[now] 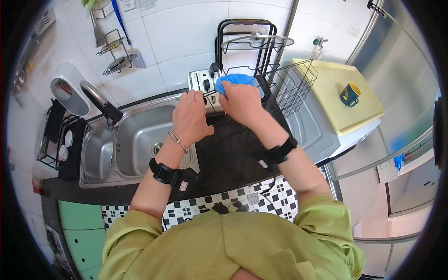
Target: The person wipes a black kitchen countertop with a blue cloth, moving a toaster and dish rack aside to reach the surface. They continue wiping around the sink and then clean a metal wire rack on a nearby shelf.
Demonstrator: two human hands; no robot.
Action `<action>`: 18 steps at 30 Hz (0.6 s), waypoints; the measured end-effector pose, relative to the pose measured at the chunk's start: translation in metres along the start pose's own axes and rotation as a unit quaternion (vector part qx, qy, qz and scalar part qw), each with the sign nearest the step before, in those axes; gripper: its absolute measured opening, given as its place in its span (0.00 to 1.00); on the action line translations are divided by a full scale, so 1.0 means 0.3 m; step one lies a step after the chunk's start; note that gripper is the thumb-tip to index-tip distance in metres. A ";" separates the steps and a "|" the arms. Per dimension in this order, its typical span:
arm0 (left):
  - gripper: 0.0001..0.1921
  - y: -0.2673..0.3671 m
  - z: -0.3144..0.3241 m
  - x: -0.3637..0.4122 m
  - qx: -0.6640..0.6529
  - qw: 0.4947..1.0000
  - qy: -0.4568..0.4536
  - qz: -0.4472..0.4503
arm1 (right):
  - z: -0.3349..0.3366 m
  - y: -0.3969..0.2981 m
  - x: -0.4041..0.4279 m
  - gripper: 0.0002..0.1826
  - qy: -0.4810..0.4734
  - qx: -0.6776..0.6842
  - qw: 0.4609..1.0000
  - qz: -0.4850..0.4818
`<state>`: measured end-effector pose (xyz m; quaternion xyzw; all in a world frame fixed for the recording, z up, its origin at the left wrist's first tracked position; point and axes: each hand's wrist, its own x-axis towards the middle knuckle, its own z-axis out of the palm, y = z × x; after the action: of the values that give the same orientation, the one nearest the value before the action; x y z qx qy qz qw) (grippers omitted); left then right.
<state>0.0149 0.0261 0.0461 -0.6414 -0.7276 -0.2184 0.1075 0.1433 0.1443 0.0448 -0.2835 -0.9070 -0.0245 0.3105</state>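
Observation:
My right hand (243, 103) grips a fluffy blue cleaning cloth (235, 81), held over the back of the dark counter. To its left, my left hand (190, 119) curls its fingers at the left end of a black wire dish rack (295, 89), with the thumb sticking out; the fingers hide the exact grip. A white toaster (199, 79) with black levers stands behind both hands, partly covered by them. The rack's basket extends to the right, over the gap beside a white appliance. A glass pot lid (257, 42) sits at the back against a black folding frame (246, 23).
A double steel sink (140, 140) with a black-tipped faucet (101, 101) lies left. Right, a yellow tray (336, 87) holding a green mug (350, 94) tops a white appliance (329, 143). A small dish rack (52, 140) stands far left; a wire caddy (117, 57) hangs on the wall.

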 end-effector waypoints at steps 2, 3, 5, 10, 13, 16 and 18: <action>0.36 -0.004 -0.013 0.002 0.006 1.000 -0.009 0.003 | -0.045 0.057 0.009 0.11 -0.046 -0.028 0.998 -0.019; 0.36 -0.004 -0.021 0.002 0.009 1.000 -0.012 0.002 | -0.056 0.111 0.029 0.11 -0.070 -0.065 0.995 0.011; 0.36 -0.001 -0.020 0.008 0.008 1.000 -0.017 0.003 | -0.088 0.215 0.031 0.13 -0.081 -0.113 0.989 0.058; 0.36 -0.004 -0.015 0.013 -0.004 1.000 -0.027 -0.004 | -0.103 0.318 -0.025 0.14 -0.002 -0.121 0.985 0.124; 0.37 -0.010 -0.005 0.014 -0.004 0.999 -0.034 -0.011 | -0.036 0.292 -0.089 0.17 0.063 -0.098 0.978 0.171; 0.37 -0.008 -0.011 0.026 0.008 0.998 -0.050 -0.028 | 0.046 0.238 -0.186 0.23 0.155 -0.049 0.968 0.190; 0.38 -0.006 -0.014 0.034 0.009 0.998 -0.056 -0.031 | 0.094 0.190 -0.259 0.27 0.195 -0.009 0.963 0.187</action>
<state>0.0110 0.0332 0.0539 -0.6283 -0.7543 -0.1789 0.0656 0.2081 0.1597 -0.0303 -0.4406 -0.7595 -0.0290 0.4777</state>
